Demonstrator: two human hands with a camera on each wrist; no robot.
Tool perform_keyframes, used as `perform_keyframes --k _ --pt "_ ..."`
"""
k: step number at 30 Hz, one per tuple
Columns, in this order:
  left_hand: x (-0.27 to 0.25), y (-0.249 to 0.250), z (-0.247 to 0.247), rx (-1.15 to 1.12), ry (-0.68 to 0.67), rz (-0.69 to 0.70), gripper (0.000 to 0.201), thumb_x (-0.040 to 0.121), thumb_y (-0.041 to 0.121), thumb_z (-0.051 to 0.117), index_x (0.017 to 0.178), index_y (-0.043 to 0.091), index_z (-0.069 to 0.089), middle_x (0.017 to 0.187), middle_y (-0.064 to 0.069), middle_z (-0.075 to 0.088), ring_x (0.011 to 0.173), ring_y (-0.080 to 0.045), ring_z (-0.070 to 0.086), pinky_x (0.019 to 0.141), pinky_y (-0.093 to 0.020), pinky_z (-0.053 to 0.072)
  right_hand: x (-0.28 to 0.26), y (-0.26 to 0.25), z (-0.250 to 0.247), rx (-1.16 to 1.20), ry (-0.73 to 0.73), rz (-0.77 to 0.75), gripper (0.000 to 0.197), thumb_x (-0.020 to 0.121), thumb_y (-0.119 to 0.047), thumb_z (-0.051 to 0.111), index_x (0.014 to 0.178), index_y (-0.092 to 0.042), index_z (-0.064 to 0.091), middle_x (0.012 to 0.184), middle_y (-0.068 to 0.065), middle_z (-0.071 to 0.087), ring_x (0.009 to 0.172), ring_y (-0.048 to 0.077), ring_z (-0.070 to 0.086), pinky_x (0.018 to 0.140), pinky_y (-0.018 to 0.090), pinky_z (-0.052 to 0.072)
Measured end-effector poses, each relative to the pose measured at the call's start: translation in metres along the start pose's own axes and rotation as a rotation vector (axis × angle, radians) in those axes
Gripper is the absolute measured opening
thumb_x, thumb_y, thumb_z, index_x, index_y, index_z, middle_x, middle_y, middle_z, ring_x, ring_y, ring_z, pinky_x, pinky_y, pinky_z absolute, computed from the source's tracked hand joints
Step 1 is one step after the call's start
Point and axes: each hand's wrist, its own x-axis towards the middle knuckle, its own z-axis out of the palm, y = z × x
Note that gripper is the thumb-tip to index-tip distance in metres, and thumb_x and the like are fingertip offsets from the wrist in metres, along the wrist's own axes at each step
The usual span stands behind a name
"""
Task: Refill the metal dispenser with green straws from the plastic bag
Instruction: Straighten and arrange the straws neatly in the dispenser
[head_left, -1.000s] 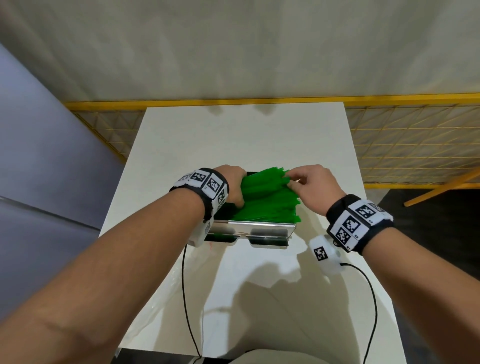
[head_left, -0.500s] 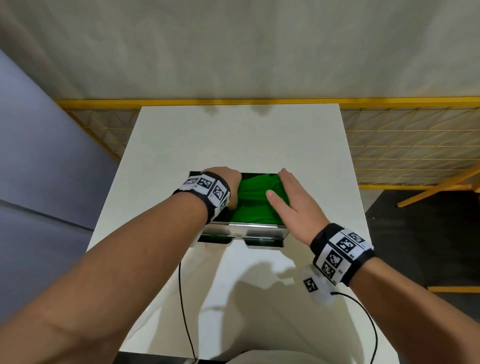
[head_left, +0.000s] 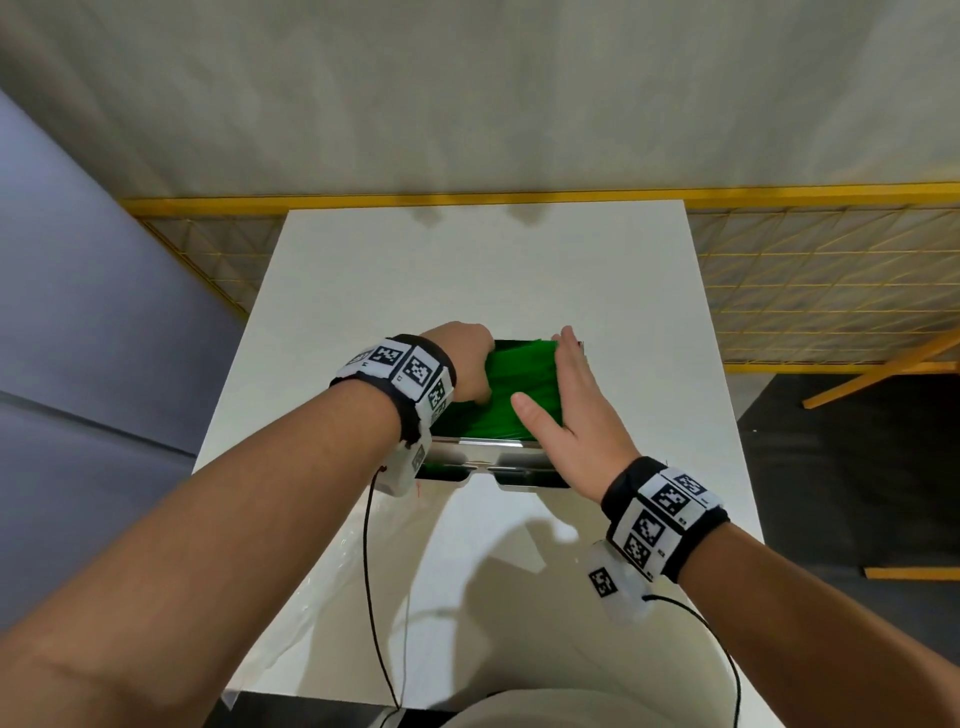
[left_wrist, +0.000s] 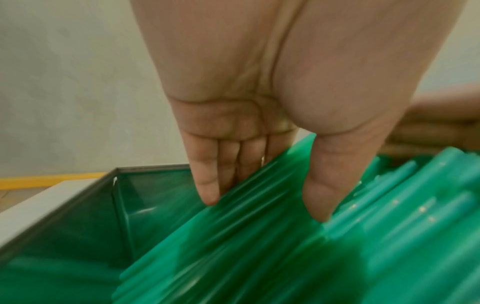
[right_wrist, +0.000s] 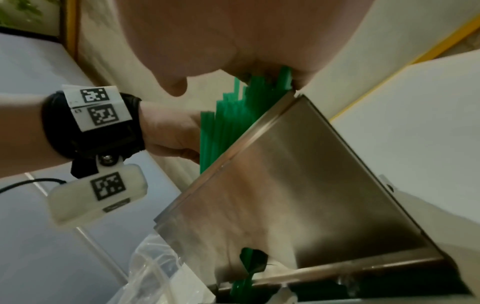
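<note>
The metal dispenser stands open-topped on the white table. A thick layer of green straws lies in it, lengthwise left to right. My left hand reaches down at the straws' left end. In the left wrist view its fingers and thumb sit on either side of a bundle of straws. My right hand lies flat with straight fingers against the straws' right ends. In the right wrist view the dispenser's steel side fills the middle, with straws sticking above its rim.
The clear plastic bag lies crumpled at the table's near left edge, also seen as the bag under the dispenser's front. A yellow mesh fence runs behind and to the right. Black cables hang from both wrists.
One second ago my right hand pinched the raised right ends of the straws. It has since opened flat, and the bundle has sunk lower into the dispenser. My left hand stays at the left end.
</note>
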Motion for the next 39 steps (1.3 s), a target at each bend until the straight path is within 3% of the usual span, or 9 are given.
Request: perform_keyframes --k 4,8,11,19,24,29,33,36,39 --pt "-0.002 0.002 0.014 0.046 -0.020 -0.007 0.021 0.091 0.024 0.058 0.104 0.009 0.065 0.090 -0.006 0.065 0.078 -0.023 0.062 0.064 -0.031 0.049 0.001 0.004 -0.005 0.090 0.212 0.056 0.069 0.100 -0.037 0.046 0.158 -0.016 0.014 0.167 -0.005 0.008 0.152 0.006 0.009 0.121 0.024 0.013" --pt "-0.004 -0.004 0.002 0.000 0.061 -0.034 0.034 0.081 0.036 0.071 0.100 0.009 0.070 0.092 -0.008 0.071 0.079 -0.024 0.067 0.065 -0.032 0.055 0.002 0.016 -0.009 -0.117 0.127 0.100 0.048 0.100 -0.026 0.048 0.146 -0.011 0.047 0.160 0.001 0.032 0.148 0.020 0.024 0.123 0.037 0.021" --pt "-0.009 -0.013 -0.009 0.007 0.086 -0.042 0.042 0.073 0.042 0.080 0.101 0.012 0.070 0.101 -0.011 0.073 0.089 -0.028 0.070 0.074 -0.037 0.060 0.000 0.018 -0.013 -0.174 0.135 0.034 0.049 0.099 -0.024 0.049 0.146 -0.010 0.045 0.153 0.006 0.043 0.144 0.024 0.034 0.120 0.035 0.025" --pt "-0.027 -0.030 0.001 0.076 0.112 -0.167 0.025 0.083 0.017 0.067 0.066 0.011 0.050 0.066 -0.006 0.054 0.055 -0.018 0.051 0.054 -0.029 0.042 -0.017 0.015 -0.015 -0.136 0.189 0.009 0.055 0.097 -0.026 0.052 0.149 -0.013 0.038 0.151 0.004 0.040 0.140 0.021 0.036 0.117 0.035 0.030" --pt "-0.042 -0.029 0.005 -0.100 0.067 -0.045 0.019 0.085 0.029 0.064 0.092 0.012 0.072 0.090 -0.005 0.070 0.084 -0.024 0.066 0.068 -0.032 0.052 -0.025 0.005 -0.022 -0.056 0.183 0.196 0.036 0.091 -0.029 0.063 0.125 -0.016 0.061 0.107 0.003 0.056 0.084 0.015 0.058 0.083 0.033 0.050" --pt "-0.052 -0.026 0.018 -0.140 -0.012 -0.001 0.034 0.082 0.039 0.063 0.100 0.012 0.073 0.099 -0.009 0.073 0.092 -0.026 0.068 0.085 -0.041 0.058 -0.020 -0.009 -0.020 -0.230 -0.013 0.239 0.056 0.086 -0.027 0.066 0.138 -0.010 0.051 0.116 0.009 0.054 0.089 0.015 0.049 0.080 0.021 0.034" --pt "-0.055 -0.034 0.028 -0.193 0.001 0.013 0.036 0.080 0.046 0.068 0.104 0.019 0.069 0.100 0.001 0.070 0.094 -0.020 0.066 0.087 -0.039 0.056 -0.011 -0.012 -0.022 -0.154 -0.005 0.308 0.041 0.076 -0.007 0.070 0.116 -0.007 0.062 0.088 0.002 0.059 0.079 0.019 0.051 0.063 0.023 0.038" --pt "-0.057 -0.040 0.033 -0.247 0.028 0.034 0.043 0.078 0.052 0.073 0.106 0.020 0.066 0.099 0.004 0.066 0.092 -0.018 0.064 0.086 -0.035 0.054 -0.003 -0.019 -0.014 0.130 0.018 0.395 0.048 0.063 -0.020 0.076 0.106 -0.012 0.056 0.079 -0.002 0.055 0.072 0.021 0.059 0.073 0.042 0.057" --pt "-0.058 -0.045 0.036 -0.273 0.060 0.064 0.045 0.076 0.056 0.074 0.105 0.023 0.066 0.097 0.005 0.066 0.090 -0.016 0.065 0.084 -0.034 0.054 0.008 -0.034 -0.001 0.307 0.059 0.459 0.074 0.056 -0.050 0.079 0.113 -0.016 0.047 0.101 0.002 0.061 0.086 0.021 0.069 0.078 0.049 0.061"
